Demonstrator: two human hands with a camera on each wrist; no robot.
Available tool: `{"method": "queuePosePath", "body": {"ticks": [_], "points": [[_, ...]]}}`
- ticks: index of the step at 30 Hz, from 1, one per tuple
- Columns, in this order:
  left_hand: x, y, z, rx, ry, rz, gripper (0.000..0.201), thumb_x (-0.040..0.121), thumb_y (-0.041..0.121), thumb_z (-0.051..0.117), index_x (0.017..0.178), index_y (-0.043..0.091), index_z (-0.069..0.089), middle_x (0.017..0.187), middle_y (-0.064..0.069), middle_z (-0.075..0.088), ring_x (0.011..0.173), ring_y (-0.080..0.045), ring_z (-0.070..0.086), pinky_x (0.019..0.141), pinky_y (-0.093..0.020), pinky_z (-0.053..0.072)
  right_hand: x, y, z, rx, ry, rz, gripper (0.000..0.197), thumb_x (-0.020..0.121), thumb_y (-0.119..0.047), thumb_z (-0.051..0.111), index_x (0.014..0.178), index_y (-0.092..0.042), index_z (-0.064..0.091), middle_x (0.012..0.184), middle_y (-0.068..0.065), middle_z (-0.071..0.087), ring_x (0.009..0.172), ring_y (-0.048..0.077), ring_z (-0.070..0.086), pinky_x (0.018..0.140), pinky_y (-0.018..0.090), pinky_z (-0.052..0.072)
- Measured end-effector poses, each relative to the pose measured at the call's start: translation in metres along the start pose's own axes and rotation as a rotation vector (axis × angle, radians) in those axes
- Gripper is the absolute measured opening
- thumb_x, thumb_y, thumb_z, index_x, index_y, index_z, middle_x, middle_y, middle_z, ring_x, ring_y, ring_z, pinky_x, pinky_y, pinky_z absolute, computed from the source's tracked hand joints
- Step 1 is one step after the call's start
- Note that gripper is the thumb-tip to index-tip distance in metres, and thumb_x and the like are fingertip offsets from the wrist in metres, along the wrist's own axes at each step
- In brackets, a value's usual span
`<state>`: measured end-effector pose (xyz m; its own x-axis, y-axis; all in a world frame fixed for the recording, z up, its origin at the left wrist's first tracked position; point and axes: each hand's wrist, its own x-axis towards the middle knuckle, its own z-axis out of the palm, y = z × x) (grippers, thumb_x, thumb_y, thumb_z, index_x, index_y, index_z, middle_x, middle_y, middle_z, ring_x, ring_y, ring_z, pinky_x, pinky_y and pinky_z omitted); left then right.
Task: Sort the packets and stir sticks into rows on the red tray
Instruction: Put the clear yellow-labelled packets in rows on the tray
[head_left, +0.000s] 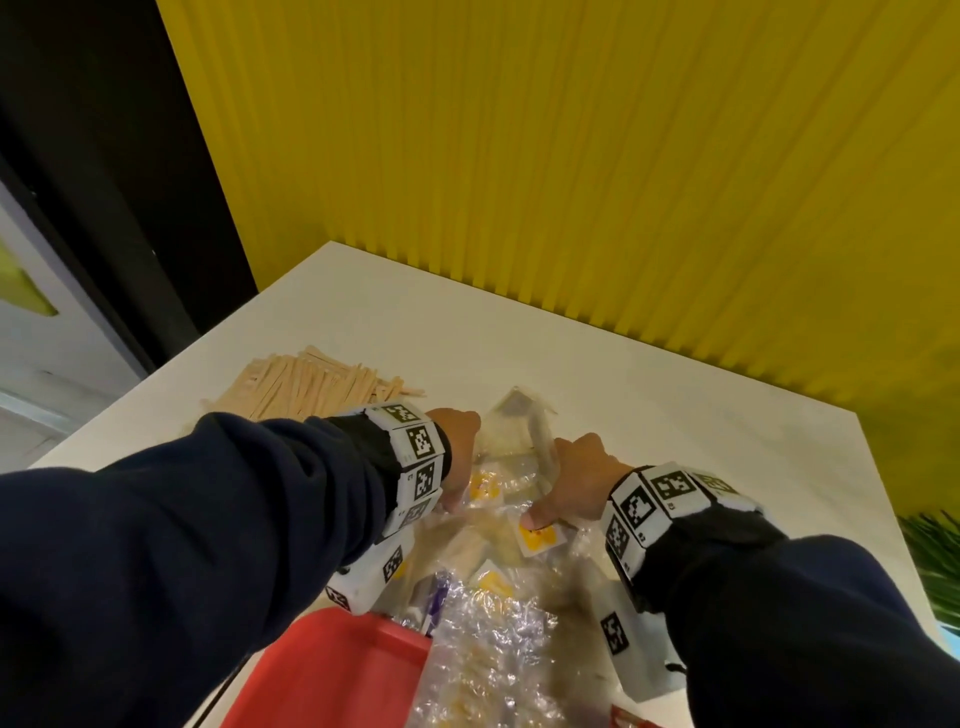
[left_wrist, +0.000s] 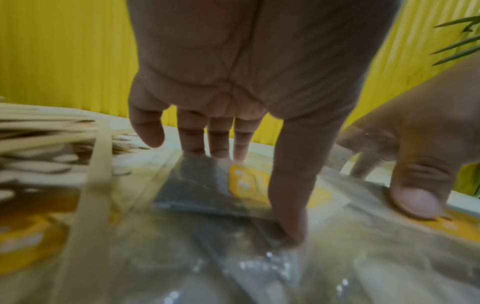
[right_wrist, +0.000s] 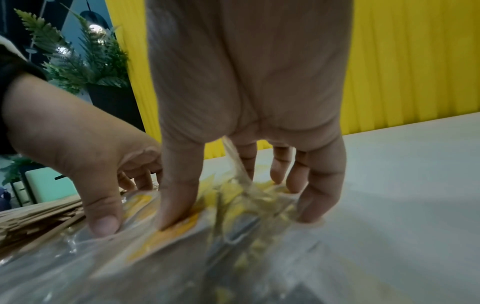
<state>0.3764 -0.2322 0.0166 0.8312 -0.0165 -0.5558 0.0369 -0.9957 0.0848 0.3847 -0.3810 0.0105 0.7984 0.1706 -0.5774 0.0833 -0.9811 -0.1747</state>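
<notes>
A clear plastic bag (head_left: 493, 639) full of yellow-and-white packets (head_left: 540, 538) lies on the white table, its near end over the red tray (head_left: 322, 670). My left hand (head_left: 460, 447) is on the bag's left side. In the left wrist view its straight fingers and thumb (left_wrist: 288, 205) press down either side of a grey and yellow packet (left_wrist: 241, 185). My right hand (head_left: 571, 478) is on the bag's right side, thumb on a yellow packet. In the right wrist view a fold of bag film (right_wrist: 233, 156) rises between its thumb and fingers. A heap of wooden stir sticks (head_left: 311, 384) lies at the left.
The table (head_left: 623, 374) backs onto a ribbed yellow wall (head_left: 571, 156), with bare top behind and right of the bag. A green plant (head_left: 935, 561) stands off the right edge. The table's left edge drops off just beyond the stick heap.
</notes>
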Motion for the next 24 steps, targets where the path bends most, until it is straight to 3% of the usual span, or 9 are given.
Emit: {"method": "queuePosePath", "body": {"ticks": [4, 7, 11, 14, 16, 18, 21, 24], "points": [[-0.001, 0.003, 0.002, 0.009, -0.006, 0.007, 0.069, 0.074, 0.024, 0.078, 0.132, 0.010, 0.044, 0.127, -0.006, 0.054, 0.113, -0.022, 0.055, 0.087, -0.027, 0.045, 0.002, 0.003, -0.003, 0.178, -0.054, -0.088, 0.054, 0.071, -0.032, 0.079, 0.110, -0.009, 0.051, 0.102, 0.004, 0.056, 0.096, 0.022, 0.056, 0.080, 0.029, 0.046], [-0.003, 0.004, 0.002, 0.055, 0.012, 0.016, 0.060, 0.074, 0.032, 0.077, 0.125, 0.011, 0.052, 0.123, -0.004, 0.055, 0.108, -0.018, 0.056, 0.082, -0.024, 0.045, -0.001, 0.002, -0.004, 0.374, -0.154, -0.106, 0.047, 0.074, -0.019, 0.077, 0.112, -0.001, 0.058, 0.097, 0.011, 0.063, 0.087, 0.021, 0.056, 0.076, 0.029, 0.045], [-0.005, 0.004, 0.002, 0.056, 0.030, 0.050, 0.059, 0.077, 0.034, 0.074, 0.125, 0.011, 0.050, 0.126, -0.004, 0.047, 0.113, -0.018, 0.049, 0.092, -0.028, 0.045, -0.001, -0.001, 0.001, 0.373, -0.177, -0.131, 0.028, 0.073, -0.013, 0.077, 0.096, -0.007, 0.063, 0.084, 0.006, 0.064, 0.075, 0.020, 0.058, 0.065, 0.026, 0.045], [0.000, 0.001, 0.002, -0.010, 0.004, 0.101, 0.058, 0.077, 0.030, 0.074, 0.124, 0.009, 0.048, 0.126, -0.007, 0.051, 0.114, -0.023, 0.051, 0.090, -0.031, 0.043, 0.002, -0.003, 0.005, 0.362, -0.160, -0.148, 0.026, 0.075, -0.010, 0.074, 0.097, -0.005, 0.062, 0.089, 0.009, 0.068, 0.077, 0.022, 0.065, 0.067, 0.029, 0.051], [0.001, -0.001, 0.002, -0.064, 0.002, 0.117, 0.058, 0.078, 0.028, 0.073, 0.124, 0.005, 0.047, 0.124, -0.009, 0.054, 0.115, -0.026, 0.052, 0.089, -0.032, 0.044, 0.001, -0.005, 0.005, 0.357, -0.140, -0.164, 0.013, 0.078, -0.007, 0.070, 0.087, -0.008, 0.061, 0.079, 0.007, 0.063, 0.064, 0.017, 0.058, 0.055, 0.023, 0.045], [0.003, -0.004, 0.002, -0.119, 0.016, 0.130, 0.055, 0.077, 0.027, 0.073, 0.122, 0.006, 0.048, 0.119, -0.010, 0.056, 0.110, -0.026, 0.054, 0.082, -0.031, 0.043, -0.002, -0.007, 0.003, 0.342, -0.107, -0.175, 0.010, 0.079, -0.006, 0.067, 0.078, -0.010, 0.058, 0.071, 0.004, 0.058, 0.058, 0.016, 0.052, 0.053, 0.021, 0.039], [0.004, -0.008, 0.001, -0.234, 0.048, 0.139, 0.054, 0.077, 0.026, 0.074, 0.120, 0.014, 0.045, 0.102, -0.001, 0.051, 0.091, -0.018, 0.051, 0.072, -0.027, 0.038, -0.005, -0.009, -0.002, 0.369, -0.037, -0.188, 0.008, 0.079, -0.004, 0.066, 0.085, -0.007, 0.061, 0.074, 0.005, 0.058, 0.066, 0.019, 0.054, 0.061, 0.024, 0.043], [0.003, -0.009, -0.001, -0.351, 0.069, 0.162, 0.070, 0.077, 0.029, 0.075, 0.134, 0.017, 0.037, 0.121, -0.002, 0.055, 0.101, -0.020, 0.054, 0.084, -0.031, 0.044, -0.008, -0.007, -0.009, 0.412, 0.048, -0.205, 0.015, 0.077, -0.003, 0.067, 0.077, -0.013, 0.056, 0.070, 0.001, 0.055, 0.063, 0.016, 0.053, 0.058, 0.024, 0.043]]}}
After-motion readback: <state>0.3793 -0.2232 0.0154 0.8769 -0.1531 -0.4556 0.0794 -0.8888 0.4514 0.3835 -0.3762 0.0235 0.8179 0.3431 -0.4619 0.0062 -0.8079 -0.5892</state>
